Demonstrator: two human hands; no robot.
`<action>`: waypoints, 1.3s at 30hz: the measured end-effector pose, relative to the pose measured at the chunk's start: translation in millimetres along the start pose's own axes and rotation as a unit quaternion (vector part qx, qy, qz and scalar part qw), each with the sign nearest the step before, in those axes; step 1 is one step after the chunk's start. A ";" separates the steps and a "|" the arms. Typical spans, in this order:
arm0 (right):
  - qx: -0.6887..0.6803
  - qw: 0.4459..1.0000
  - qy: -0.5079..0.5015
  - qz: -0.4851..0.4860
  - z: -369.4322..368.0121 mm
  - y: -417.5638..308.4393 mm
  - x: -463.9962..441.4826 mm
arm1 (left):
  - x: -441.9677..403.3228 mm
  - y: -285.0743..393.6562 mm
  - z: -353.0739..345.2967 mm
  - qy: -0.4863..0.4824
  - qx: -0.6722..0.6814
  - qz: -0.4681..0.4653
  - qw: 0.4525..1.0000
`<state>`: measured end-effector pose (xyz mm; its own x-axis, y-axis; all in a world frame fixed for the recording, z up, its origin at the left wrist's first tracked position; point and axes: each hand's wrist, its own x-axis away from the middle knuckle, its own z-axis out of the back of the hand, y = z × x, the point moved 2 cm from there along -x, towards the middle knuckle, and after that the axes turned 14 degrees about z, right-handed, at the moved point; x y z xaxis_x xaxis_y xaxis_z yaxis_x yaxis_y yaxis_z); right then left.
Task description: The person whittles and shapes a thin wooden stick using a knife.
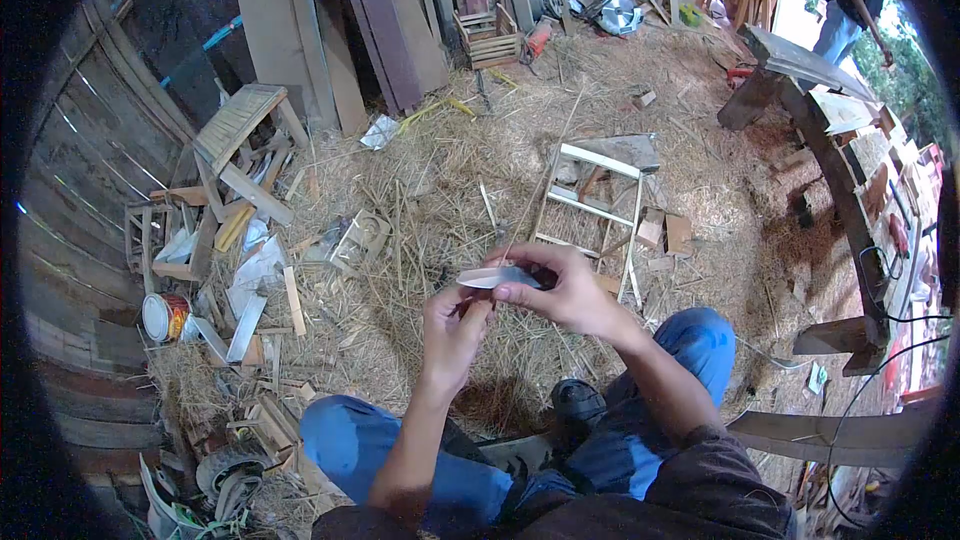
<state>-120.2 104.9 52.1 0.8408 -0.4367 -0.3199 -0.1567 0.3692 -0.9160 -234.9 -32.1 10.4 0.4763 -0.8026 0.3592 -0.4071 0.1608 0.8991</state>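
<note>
Both hands meet in front of the knees around a small, flat, pale oval piece (pixel 483 277), which looks like wood. My left hand (pixel 457 332) is closed under its near side, thumb and fingers pressed together. From the right, my right hand (pixel 562 287) grips the other end, its thumb along the near edge and its fingers over the far side. A thin strand rises from near the fingers. Part of the piece and what lies between the palms are hidden.
A wooden frame (pixel 590 202) lies on the straw-covered ground ahead. At left are a small wooden stool (pixel 236 125), a tin can (pixel 166 317) and wood scraps. A circular saw (pixel 615 12) rests at the back. A heavy bench (pixel 850 200) stands right; a person (pixel 853 8) stands beyond it.
</note>
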 end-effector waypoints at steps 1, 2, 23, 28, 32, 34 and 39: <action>0.044 0.999 -0.003 -0.002 4.8 -6.0 -0.7 | 4.3 4.2 -5.6 0.000 0.008 0.007 1.000; 0.061 0.996 0.069 0.008 9.4 3.3 -0.1 | 8.7 8.6 -9.7 0.000 0.017 0.014 1.000; 0.185 0.973 0.068 0.120 16.2 -16.1 -4.1 | 10.2 18.2 -10.0 0.010 -0.007 -0.011 1.000; 0.222 0.954 0.149 0.138 27.6 5.7 -8.2 | 11.6 18.6 -6.9 0.007 -0.032 0.013 0.999; 0.193 0.951 0.228 0.083 61.3 10.9 -7.6 | 20.1 20.7 -2.0 0.035 -0.012 0.051 0.998; 0.199 0.964 0.160 0.080 49.7 3.9 -5.9 | 7.9 9.3 6.6 0.021 -0.034 -0.031 0.999; 0.164 0.981 0.015 0.104 -2.6 -8.9 -2.4 | 6.1 -7.1 14.4 0.013 -0.023 -0.017 0.999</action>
<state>-122.2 100.5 60.4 0.7916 -0.3460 -0.5036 -0.1438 0.6956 -0.7039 -240.3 -46.4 2.6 0.5104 -0.7925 0.3337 -0.3541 0.1600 0.9214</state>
